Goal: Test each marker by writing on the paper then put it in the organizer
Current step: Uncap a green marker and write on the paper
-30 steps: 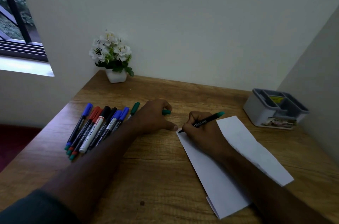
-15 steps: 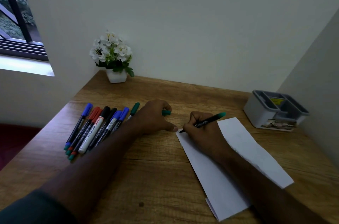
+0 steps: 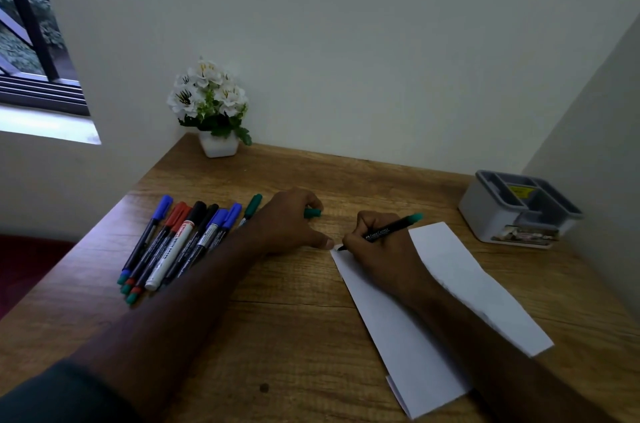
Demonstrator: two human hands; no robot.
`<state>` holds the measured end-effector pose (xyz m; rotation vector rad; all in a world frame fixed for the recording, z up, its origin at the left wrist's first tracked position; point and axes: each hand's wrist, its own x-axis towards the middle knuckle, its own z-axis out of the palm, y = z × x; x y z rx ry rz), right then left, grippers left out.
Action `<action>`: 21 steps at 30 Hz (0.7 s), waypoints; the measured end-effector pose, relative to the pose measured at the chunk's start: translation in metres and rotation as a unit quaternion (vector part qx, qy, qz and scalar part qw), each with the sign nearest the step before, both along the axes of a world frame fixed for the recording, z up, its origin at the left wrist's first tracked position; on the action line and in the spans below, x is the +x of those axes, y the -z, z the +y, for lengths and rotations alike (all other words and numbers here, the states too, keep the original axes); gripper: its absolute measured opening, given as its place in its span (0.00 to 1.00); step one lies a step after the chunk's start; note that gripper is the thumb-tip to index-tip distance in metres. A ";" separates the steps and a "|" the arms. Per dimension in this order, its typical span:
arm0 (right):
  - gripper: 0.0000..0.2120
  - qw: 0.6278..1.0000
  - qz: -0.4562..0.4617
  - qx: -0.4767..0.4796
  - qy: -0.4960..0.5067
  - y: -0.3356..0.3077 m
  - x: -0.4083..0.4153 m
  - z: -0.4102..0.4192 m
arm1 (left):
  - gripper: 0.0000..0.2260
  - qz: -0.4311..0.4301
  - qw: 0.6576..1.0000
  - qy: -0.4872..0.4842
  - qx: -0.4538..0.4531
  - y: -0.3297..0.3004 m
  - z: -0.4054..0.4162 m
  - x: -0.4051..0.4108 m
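So at this point the right hand (image 3: 377, 242) was gripping a green-ended black marker (image 3: 393, 227) in a normal writing hold, tip down at the far left corner of the paper (image 3: 460, 284). The left hand (image 3: 291, 223) sat just left of that corner on the bench (image 3: 294, 336), fingers curled round the green cap (image 3: 312, 213), thumb stretched out toward the paper's edge.

The rest of the markers (image 3: 180, 242) were lying in a loose bunch on the left side, blue, red, black and green caps plus one fatter white-barrelled one. The grey organizer (image 3: 519, 211) was way over at the far right by the wall, well apart from the paper. I couldn't see any mark on the sheet.

Handling-wise, I'd say these are easy: light, stiff plastic sticks, a bit smooth, so pinching mid-barrel makes sense for carrying and closer to the tip for writing. The paper looked thin and folded, with a flap sticking out at the near end, so it would probably slide unless something pinned it. The cap is small and easy to fumble, so I'd recap before the trip to the organizer.
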<state>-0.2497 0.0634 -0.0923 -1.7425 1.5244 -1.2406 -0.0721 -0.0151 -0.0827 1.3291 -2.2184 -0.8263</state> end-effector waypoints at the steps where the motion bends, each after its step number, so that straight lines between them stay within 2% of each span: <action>1: 0.12 1.000 -0.003 0.001 -0.001 0.000 0.000 0.000 | 0.31 0.001 1.000 0.000 0.001 0.000 0.000 0.000; 7: 0.15 1.000 -0.004 0.003 0.000 -0.001 0.000 0.000 | 0.31 -0.002 1.000 0.000 0.005 -0.004 0.003 0.000; 21: 0.12 1.000 -0.004 0.012 0.009 -0.001 -0.001 0.001 | 0.31 -0.003 1.000 0.000 0.004 -0.003 0.002 0.000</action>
